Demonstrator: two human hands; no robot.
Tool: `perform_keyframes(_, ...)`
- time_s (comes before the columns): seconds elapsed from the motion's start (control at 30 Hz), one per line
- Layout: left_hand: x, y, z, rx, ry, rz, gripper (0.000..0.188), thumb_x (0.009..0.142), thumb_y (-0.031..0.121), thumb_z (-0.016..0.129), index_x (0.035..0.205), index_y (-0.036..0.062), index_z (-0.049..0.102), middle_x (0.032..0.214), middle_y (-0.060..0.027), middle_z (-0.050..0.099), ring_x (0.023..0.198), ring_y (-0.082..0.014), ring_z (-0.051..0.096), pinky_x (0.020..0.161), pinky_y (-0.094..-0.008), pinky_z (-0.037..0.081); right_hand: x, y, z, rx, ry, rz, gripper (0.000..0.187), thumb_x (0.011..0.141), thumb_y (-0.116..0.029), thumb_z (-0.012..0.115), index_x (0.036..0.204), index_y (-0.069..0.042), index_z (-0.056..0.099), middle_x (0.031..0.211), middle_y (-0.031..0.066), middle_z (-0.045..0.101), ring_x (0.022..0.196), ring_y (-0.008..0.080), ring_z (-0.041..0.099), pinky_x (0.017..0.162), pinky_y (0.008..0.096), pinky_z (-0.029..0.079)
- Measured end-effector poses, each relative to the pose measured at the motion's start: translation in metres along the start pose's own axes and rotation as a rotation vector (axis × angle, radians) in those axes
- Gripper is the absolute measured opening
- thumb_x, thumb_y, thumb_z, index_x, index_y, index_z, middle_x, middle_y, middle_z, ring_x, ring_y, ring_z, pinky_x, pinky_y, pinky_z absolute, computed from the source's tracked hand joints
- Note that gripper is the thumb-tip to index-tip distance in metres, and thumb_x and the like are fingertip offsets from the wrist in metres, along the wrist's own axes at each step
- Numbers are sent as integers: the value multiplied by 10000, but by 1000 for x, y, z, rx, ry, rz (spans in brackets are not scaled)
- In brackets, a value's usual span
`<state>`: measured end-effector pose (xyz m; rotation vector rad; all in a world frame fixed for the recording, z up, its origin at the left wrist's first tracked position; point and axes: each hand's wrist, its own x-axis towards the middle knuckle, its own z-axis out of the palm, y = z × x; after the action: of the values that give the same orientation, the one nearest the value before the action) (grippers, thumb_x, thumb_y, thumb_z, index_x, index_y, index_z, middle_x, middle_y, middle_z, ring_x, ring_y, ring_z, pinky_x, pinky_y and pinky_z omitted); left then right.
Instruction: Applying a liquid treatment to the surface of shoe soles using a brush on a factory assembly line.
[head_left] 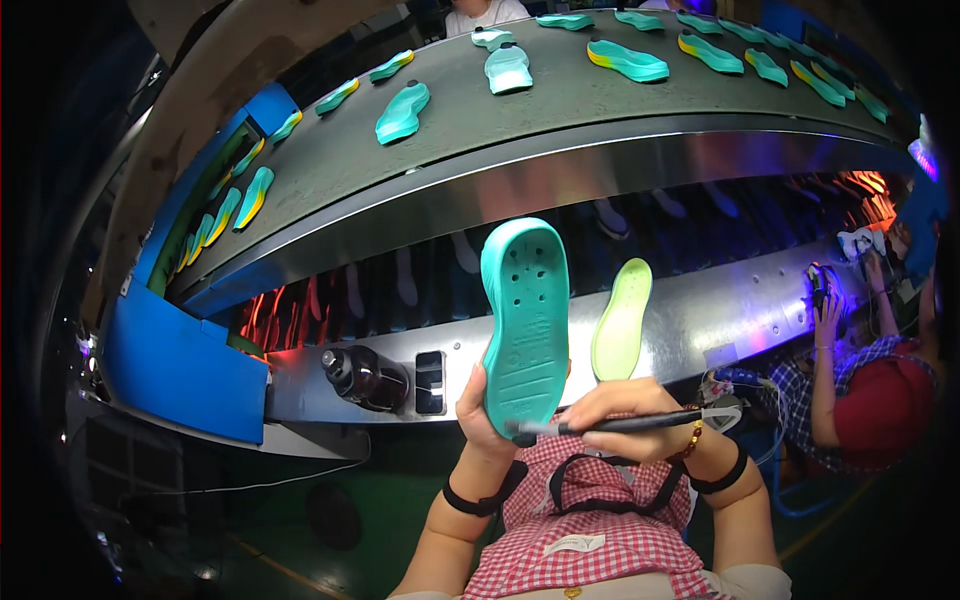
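Observation:
My left hand (480, 415) grips a teal shoe sole (527, 300) near its heel, thumb along the left edge; the other fingers are mostly hidden behind it. The sole stands nearly upright, its face with small holes and grooved lines turned toward me. In my right hand (632, 403) is a slim brush with a black handle (650, 422), held roughly level. Its pale bristle end meets or overlaps the sole's heel; whether it touches, I cannot tell. Just beyond my right hand, a pale yellow-green sole-shaped piece (622, 320) lies on the metal ledge (750, 310).
Behind the ledge runs a dark conveyor belt (440, 160) carrying several teal and yellow soles (627, 62). Below it, soles hang or lie in a red-lit gap. A dark bottle (365, 378) and black tray (430, 382) stand left. At right, a co-worker's hand (826, 312) works beside the ledge.

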<state>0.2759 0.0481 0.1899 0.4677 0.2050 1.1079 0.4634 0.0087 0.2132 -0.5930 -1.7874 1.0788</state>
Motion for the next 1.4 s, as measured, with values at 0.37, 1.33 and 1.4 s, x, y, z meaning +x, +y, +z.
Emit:
perform_keyframes(0.37,11,10,-13,2,-40,-437,497,894,290,379,1262,-45,361,1184,-201,496,1040,-277,535,912,-371,416,-6,3,-16,-9,-230,76,246,759,15,592,1004,-10,588,1035,146,605,951,255,599,796,332,489)
perform_keyframes(1.33,6,18,-18,556,157,-636,446,894,232,465,1240,-45,413,1164,-142,523,1014,-177,544,874,-270,434,-22,18,-65,-260,-512,221,298,776,-129,595,1066,-64,574,1031,123,607,943,280,581,814,347,461)
perform_keyframes(1.4,6,16,-27,486,152,-576,440,901,225,447,1247,-45,403,1146,-139,532,994,-177,550,863,-272,438,-14,10,-59,-196,-495,321,267,791,-117,620,1041,-27,593,971,150,628,889,253,618,766,314,491)
